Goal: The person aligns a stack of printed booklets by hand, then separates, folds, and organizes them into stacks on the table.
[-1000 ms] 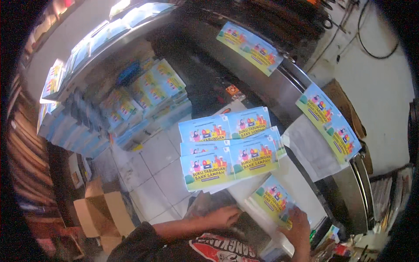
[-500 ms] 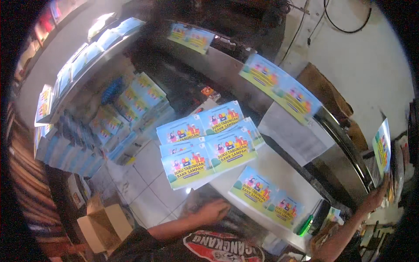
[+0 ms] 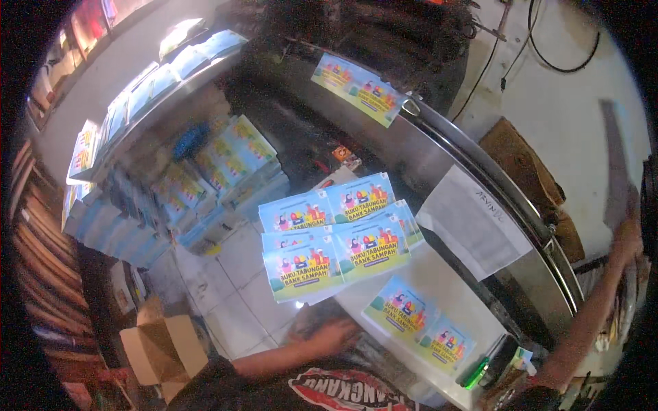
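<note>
My left hand [image 3: 336, 338] is over the near edge of the white table [image 3: 349, 294], smeared so that I cannot tell how its fingers lie. Beyond it, several blue and yellow printed booklet sheets [image 3: 305, 264] lie overlapped in a stack. A separate printed sheet [image 3: 418, 322] lies nearer on the table. Far to the right, my right hand [image 3: 629, 229] is raised and blurred. A long grey strip [image 3: 613, 157] stands above its fingers; its kind is unclear.
A metal rail [image 3: 473, 147] slants along the far side, with a printed sheet [image 3: 360, 89] on it. A handwritten paper [image 3: 473, 219] hangs below. Bundles of booklets [image 3: 236, 157] stand at left, near an open cardboard box [image 3: 161, 349]. A green tool [image 3: 478, 373] lies on the table.
My right hand has moved up; the printed face of the sheet it held no longer shows. Along the rail, a sheet has shifted up and left, and a farther one is gone from view.
</note>
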A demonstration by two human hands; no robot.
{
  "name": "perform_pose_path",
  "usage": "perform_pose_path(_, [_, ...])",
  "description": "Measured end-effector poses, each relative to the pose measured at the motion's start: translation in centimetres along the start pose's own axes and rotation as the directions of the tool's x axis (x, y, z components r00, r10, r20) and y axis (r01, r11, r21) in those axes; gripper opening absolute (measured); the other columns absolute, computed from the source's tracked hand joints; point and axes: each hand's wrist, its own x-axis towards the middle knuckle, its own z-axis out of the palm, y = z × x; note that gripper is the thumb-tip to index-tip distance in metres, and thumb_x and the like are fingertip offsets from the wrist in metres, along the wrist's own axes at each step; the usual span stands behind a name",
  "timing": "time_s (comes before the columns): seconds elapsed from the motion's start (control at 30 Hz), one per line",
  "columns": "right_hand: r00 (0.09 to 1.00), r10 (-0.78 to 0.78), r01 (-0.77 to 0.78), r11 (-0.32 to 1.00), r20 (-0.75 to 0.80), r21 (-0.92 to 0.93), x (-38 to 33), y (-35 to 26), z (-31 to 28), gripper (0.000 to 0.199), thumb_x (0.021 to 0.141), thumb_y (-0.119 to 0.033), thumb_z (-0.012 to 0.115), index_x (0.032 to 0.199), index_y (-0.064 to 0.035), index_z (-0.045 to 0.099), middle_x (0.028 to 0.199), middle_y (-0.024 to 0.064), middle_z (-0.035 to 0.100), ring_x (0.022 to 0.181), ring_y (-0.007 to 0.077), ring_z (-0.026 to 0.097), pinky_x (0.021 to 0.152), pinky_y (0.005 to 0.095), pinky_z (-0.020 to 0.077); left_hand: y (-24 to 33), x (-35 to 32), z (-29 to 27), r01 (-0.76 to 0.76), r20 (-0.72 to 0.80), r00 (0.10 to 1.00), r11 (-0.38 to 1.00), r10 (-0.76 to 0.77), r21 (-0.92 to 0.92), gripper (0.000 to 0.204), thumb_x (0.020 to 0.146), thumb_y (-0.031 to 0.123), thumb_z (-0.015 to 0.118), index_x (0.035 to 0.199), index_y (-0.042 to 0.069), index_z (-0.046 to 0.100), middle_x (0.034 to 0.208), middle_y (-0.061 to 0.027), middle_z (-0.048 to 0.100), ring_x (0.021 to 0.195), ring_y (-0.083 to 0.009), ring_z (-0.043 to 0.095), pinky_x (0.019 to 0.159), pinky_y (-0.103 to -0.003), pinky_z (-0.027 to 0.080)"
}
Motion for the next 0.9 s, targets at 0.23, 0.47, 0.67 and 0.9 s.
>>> perform_pose_path(0.23, [0.79, -0.61, 0.412, 0.6, 0.06, 0.685, -13.1, -23.5, -7.2, 0.047, 0.083, 0.002, 0.049, 0.127, -0.0128, 0.055, 0.132, 0.014, 0.054, 0.11, 0.0306, 0.059, 0.091, 0.0427, 0.0501, -1.1, -1.2, 1.1, -0.057, -0.105, 0.993, 0.998, 0.053, -0.034, 0.035, 0.089, 0.022, 0.057, 0.119, 0.004, 0.056, 0.12, -0.0213, 0.055, 0.109, -0.0399, 0.055, 0.092, -0.047, 0.047])
perform_pose_path(0.47, [0.778, -0.584, 0.551, 0.454, -0.234, 0.7, -19.6, -22.9, -6.7, 0.046, 0.079, 0.003, 0.054, 0.124, -0.0092, 0.057, 0.13, 0.0135, 0.056, 0.115, 0.0296, 0.058, 0.093, 0.042, 0.0495, -0.2, -1.4, -0.1, -0.039, -0.135, 0.99, 0.997, 0.03, -0.067, 0.033, 0.088, 0.021, 0.057, 0.117, 0.006, 0.057, 0.109, -0.019, 0.057, 0.097, -0.0391, 0.058, 0.084, -0.049, 0.049])
perform_pose_path(0.67, [0.8, -0.59, 0.472, 0.507, -0.108, 0.721, -18.2, -22.8, -7.7, 0.046, 0.082, 0.002, 0.05, 0.126, -0.0111, 0.056, 0.134, 0.0112, 0.053, 0.124, 0.028, 0.052, 0.099, 0.0411, 0.0468, 1.2, -2.3, -2.1, -0.041, -0.103, 0.994, 0.993, 0.03, -0.107, 0.033, 0.087, 0.018, 0.057, 0.117, 0.006, 0.057, 0.106, -0.0179, 0.057, 0.097, -0.038, 0.058, 0.084, -0.048, 0.049])
perform_pose_path(0.9, [0.805, -0.569, 0.515, 0.529, -0.168, 0.675, -18.2, -22.3, -6.3, 0.051, 0.082, 0.0, 0.054, 0.131, -0.0129, 0.054, 0.133, 0.0098, 0.055, 0.117, 0.0291, 0.057, 0.094, 0.0418, 0.0488, -1.2, -1.8, -0.2, -0.065, -0.112, 0.992, 0.989, 0.051, -0.129, 0.033, 0.087, 0.018, 0.058, 0.117, 0.004, 0.057, 0.107, -0.0186, 0.058, 0.102, -0.0379, 0.057, 0.088, -0.047, 0.047])
